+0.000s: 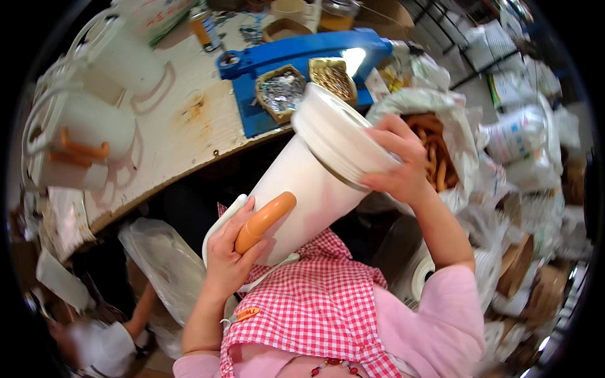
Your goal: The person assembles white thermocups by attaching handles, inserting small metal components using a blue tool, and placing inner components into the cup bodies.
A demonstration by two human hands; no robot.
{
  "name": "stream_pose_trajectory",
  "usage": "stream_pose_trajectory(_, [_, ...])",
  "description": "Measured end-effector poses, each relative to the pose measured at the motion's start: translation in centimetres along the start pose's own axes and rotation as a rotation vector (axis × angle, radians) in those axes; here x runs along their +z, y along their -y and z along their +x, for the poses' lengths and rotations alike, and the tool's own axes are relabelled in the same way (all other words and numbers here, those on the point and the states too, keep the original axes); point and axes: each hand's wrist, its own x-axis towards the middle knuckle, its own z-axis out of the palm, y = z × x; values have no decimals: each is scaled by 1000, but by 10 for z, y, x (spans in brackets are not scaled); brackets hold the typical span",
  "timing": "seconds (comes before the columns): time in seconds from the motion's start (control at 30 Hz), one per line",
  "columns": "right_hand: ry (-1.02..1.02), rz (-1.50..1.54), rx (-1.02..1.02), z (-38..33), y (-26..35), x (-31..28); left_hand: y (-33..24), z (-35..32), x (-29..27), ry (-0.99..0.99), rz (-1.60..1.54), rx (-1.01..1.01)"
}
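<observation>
A large white plastic bucket [296,189] lies tilted across my lap, its wide ribbed rim [334,135] up and to the right. My left hand [222,255] is closed round an orange-brown curved handle [268,217] at the bucket's lower left side. Whether that handle is fixed to the bucket, I cannot tell. Beside this hand shows a white carrying bail [220,223]. My right hand [403,160] grips the rim from the right, its fingers over the edge; the thumb is mostly hidden.
On the worktable [189,135] stands a blue press-like frame [302,53] with a lit lamp and trays of silver parts [282,93] and brass-coloured parts [332,80]. More white buckets [82,129] crowd the left. At right, an open sack [463,126] holds brown handles. A person [104,343] is lower left.
</observation>
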Motion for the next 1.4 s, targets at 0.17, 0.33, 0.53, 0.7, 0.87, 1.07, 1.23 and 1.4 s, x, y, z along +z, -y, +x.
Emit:
stream_pose_trajectory(0.17, [90, 8, 46, -9, 5, 5, -1, -1, -7, 0, 98, 147])
stream_pose_trajectory(0.33, [127, 53, 97, -7, 0, 18, 2, -12, 1, 20, 99, 56])
stream_pose_trajectory(0.53, [138, -42, 123, 3, 15, 34, 10, -20, 14, -37, 161, 39])
stream_pose_trajectory(0.7, [231, 281, 267, 16, -4, 36, 11, -20, 18, -103, 184, 32])
stream_pose_trajectory(0.87, [-51, 570, 457, 55, -70, 25, 6, -39, 14, -113, 180, 120])
stream_pose_trajectory(1.07, [89, 744, 626, 52, -121, 44, -29, -6, -18, -89, 458, 202])
stream_pose_trajectory(1.23, [237, 570, 154, 70, 19, 63, -47, 14, -47, 48, 980, 381])
stream_pose_trajectory(1.4, [576, 553, 271, -9, 69, 174, -18, 17, -41, -102, 963, 650])
